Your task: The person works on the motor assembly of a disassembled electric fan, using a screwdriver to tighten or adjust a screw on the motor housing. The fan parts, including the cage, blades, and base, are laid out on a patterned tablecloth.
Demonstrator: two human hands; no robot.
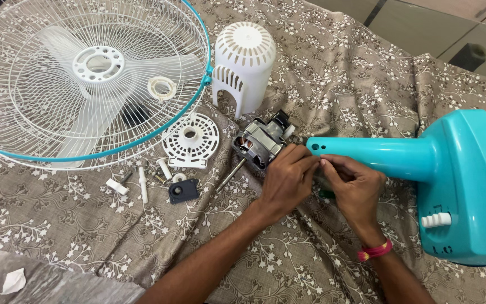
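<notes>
Teal fan stand point(423, 163), white motor cover point(244, 65), brown floral-patterned cloth point(333, 73).

Bright, even daylight, soft overall, no hard glare. Short soft shadows under both hands point(322, 180) and beneath the wire fan guard point(85, 79) on the floral cloth point(338, 84). Sharp focus at centre; slight wide-angle bend twd edges, esp. guard rim. No motion blur.

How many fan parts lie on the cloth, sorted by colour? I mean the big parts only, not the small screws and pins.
White: 4 - wire guard, blade, motor cover, round vented plate
Turquoise: 1 - stand base
Metal: 1 - motor, beside the left hand and right hand
Dark: 1 - small block
Total: 7
</notes>
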